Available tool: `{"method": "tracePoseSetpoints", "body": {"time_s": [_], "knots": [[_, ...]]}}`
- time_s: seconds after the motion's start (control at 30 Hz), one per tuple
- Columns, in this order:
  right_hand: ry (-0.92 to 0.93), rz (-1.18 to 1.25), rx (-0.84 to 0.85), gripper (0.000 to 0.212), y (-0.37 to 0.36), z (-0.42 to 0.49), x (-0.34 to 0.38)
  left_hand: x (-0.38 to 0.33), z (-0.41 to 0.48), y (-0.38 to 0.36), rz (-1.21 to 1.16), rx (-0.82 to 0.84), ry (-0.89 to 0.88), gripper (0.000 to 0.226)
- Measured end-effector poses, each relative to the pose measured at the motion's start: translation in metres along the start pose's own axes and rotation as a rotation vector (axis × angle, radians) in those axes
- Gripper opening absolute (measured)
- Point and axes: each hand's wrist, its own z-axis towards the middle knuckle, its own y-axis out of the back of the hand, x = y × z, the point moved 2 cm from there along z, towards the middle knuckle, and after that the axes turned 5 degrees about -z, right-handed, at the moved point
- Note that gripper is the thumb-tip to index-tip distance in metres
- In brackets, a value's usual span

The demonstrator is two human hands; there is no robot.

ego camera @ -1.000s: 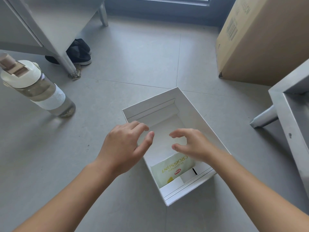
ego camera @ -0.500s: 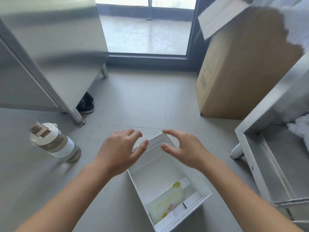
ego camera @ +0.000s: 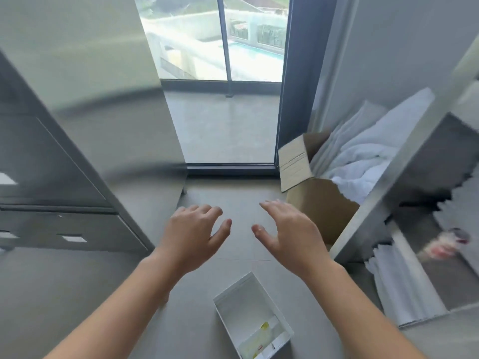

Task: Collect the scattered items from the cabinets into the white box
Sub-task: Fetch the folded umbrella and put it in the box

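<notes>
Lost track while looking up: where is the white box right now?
The white box sits on the floor at the bottom centre of the head view, below the open right hand, left of the metal shelf unit.

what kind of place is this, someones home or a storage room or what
Probably a sparsely furnished flat or storeroom. Grey metal cabinets flank a tiled floor, a glass balcony door looks out on a pool, and an open cardboard box sits by the white box.

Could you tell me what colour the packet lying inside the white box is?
Pale yellow with a small red mark, the packet shows in the head view.
</notes>
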Motion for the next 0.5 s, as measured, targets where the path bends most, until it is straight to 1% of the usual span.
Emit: {"method": "tracePoseSetpoints", "body": {"time_s": [0.17,0.3,0.4,0.5], "knots": [[-0.001,-0.03,-0.049,0.061,0.163,0.023,0.065,-0.04,0.027,0.164,0.0,-0.077,0.008,0.054],[-0.017,-0.014,-0.085,0.06,0.27,0.027,0.11,-0.055,0.023,0.273,-0.023,-0.126,0.038,0.056],[-0.002,-0.048,-0.093,0.061,0.316,0.018,0.131,-0.062,0.001,0.314,-0.03,-0.151,0.026,0.053],[-0.007,-0.055,-0.115,0.059,0.332,0.004,0.143,-0.065,-0.025,0.329,-0.033,-0.199,0.03,0.051]]}}
